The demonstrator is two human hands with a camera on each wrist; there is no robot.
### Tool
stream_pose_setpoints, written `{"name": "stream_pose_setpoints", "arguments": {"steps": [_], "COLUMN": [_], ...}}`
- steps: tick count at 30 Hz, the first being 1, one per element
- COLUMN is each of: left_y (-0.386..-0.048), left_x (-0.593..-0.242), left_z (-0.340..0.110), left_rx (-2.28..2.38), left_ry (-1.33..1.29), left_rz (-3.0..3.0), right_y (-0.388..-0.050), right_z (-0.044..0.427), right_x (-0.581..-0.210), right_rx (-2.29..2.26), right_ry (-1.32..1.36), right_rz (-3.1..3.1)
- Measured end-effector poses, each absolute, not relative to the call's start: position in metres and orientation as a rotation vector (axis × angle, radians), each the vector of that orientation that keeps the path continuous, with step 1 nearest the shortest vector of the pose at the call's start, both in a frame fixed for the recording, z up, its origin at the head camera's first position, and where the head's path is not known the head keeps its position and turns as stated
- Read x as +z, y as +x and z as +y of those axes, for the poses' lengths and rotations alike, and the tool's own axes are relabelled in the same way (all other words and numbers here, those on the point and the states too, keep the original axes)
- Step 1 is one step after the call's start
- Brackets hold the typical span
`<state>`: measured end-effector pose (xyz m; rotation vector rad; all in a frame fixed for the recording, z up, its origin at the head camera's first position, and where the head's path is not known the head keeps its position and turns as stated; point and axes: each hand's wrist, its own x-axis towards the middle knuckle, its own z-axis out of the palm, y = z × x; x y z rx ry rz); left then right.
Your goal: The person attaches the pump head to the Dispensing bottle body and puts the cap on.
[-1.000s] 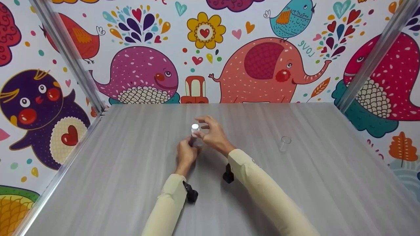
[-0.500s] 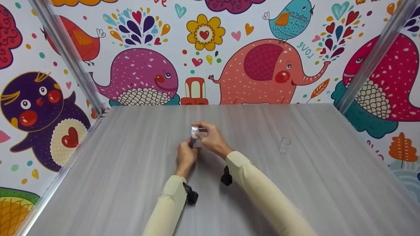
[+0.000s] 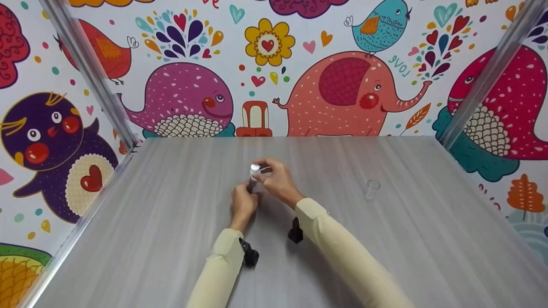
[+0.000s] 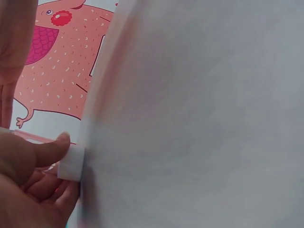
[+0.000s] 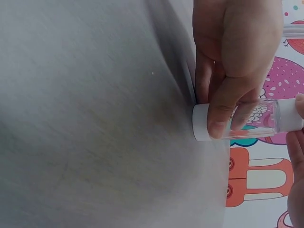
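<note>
A clear bottle [image 5: 259,128] with a white cap [image 3: 255,167] and a white base [image 5: 201,122] stands upright on the table. My left hand [image 3: 244,203] grips it low down; in the left wrist view the thumb and fingers of that left hand [image 4: 33,175] pinch the white base [image 4: 71,163]. Up at the cap, my right hand [image 3: 279,184] has its thumb and fingers around the sides. Only part of the right hand [image 5: 297,180] shows at the edge of the right wrist view, touching the white cap [image 5: 288,115].
A clear, open-topped cup [image 3: 371,189] stands on the grey table [image 3: 171,222], to the right of both hands. Behind the table is a wall [image 3: 299,119] printed with cartoon animals, with a metal post [image 3: 92,72] at each side.
My right hand's fingers have come in from a wider spread to the sides of the white cap. The left hand keeps its grip, and the cup has not moved.
</note>
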<state>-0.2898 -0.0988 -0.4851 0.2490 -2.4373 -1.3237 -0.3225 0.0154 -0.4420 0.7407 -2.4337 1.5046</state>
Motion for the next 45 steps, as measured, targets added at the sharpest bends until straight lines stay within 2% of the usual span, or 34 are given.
{"name": "stream_pose_setpoints", "arguments": {"steps": [14,27,45], "left_y": [-0.2902,-0.2905,-0.2909], "left_x": [-0.4863,-0.4865,-0.4873], "left_z": [-0.1006,-0.0985,-0.0988], "left_rx": [-1.376,-1.334,-1.33], "left_ry": [0.244,0.186,0.199], "left_rz": [-2.396,-2.385,-2.385], "right_y": [-0.321,-0.3235,-0.3234], "right_z": [0.0129,0.0138,0.0123], "right_x": [-0.4369,-0.4376,-0.44], "right_rx": [1.589,1.564,1.5], "right_ry": [0.675,0.833,0.755], "right_rz": [-2.476,-2.491,-2.508]}}
